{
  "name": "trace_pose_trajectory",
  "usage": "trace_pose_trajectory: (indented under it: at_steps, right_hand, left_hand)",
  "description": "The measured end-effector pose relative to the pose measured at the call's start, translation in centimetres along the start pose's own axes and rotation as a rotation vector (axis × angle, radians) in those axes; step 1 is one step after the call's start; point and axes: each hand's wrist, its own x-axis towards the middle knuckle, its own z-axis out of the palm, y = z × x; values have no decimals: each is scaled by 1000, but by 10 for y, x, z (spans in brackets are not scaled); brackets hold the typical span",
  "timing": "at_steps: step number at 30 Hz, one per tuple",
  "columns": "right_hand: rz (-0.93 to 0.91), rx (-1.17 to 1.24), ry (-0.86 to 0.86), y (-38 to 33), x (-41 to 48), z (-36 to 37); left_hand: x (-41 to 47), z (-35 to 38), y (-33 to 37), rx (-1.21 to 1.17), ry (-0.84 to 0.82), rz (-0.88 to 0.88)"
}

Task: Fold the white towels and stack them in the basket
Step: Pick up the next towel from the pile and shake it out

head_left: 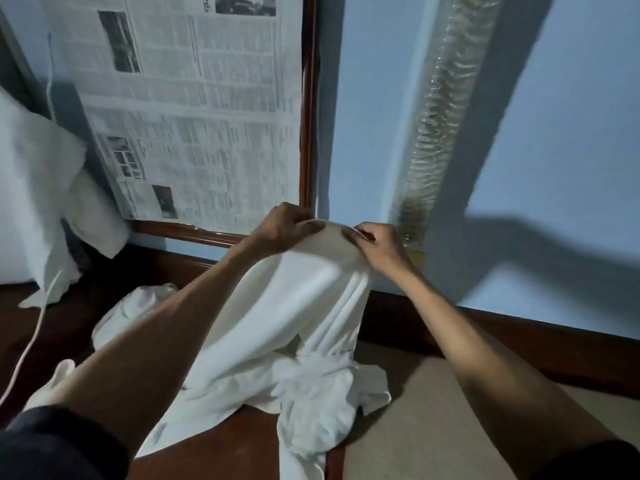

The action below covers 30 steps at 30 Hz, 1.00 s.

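Observation:
A white towel [298,306] hangs lifted in front of me, its top edge stretched between both hands. My left hand [282,226] pinches the edge on the left, and my right hand [375,242] pinches it on the right, the two hands close together. The towel's lower part trails into a crumpled heap of white towels [311,393] on the dark wooden surface [221,452]. More white cloth [138,306] lies behind my left forearm. No basket is in view.
A white pillow [38,202] leans at the far left, with a white cable [27,351] running down beside it. A newspaper-covered window [194,109] in a wooden frame and a blue wall [554,168] stand close ahead. A beige mat [433,420] lies at right.

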Motion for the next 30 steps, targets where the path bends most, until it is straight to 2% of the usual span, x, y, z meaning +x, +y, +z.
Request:
trace_pose_trajectory:
  at_steps: [4, 6, 12, 16, 19, 24, 26, 30]
  right_hand:
    - [-59, -37, 177, -18, -32, -73]
    - [-78, -77, 213, -22, -42, -101]
    - [-99, -109, 230, -12, -80, -131]
    - [-2, -64, 202, -1, -86, -128]
    - [62, -84, 106, -4, -81, -125]
    - [138, 27, 9, 3, -58, -112]
    - [137, 42, 56, -8, -38, -114]
    - [27, 28, 288, -50, 0, -144]
  left_hand:
    - [0, 25, 85, 49, 134, 81]
    - [2, 36, 113, 40, 176, 122]
    - [6, 59, 153, 17, 146, 125]
    - [9, 67, 164, -49, 147, 153]
    - [21, 60, 173, -69, 207, 162]
    - [64, 28, 179, -165, 318, 172]
    - [80, 16, 184, -199, 359, 193]
    - [116, -9, 202, -285, 435, 241]
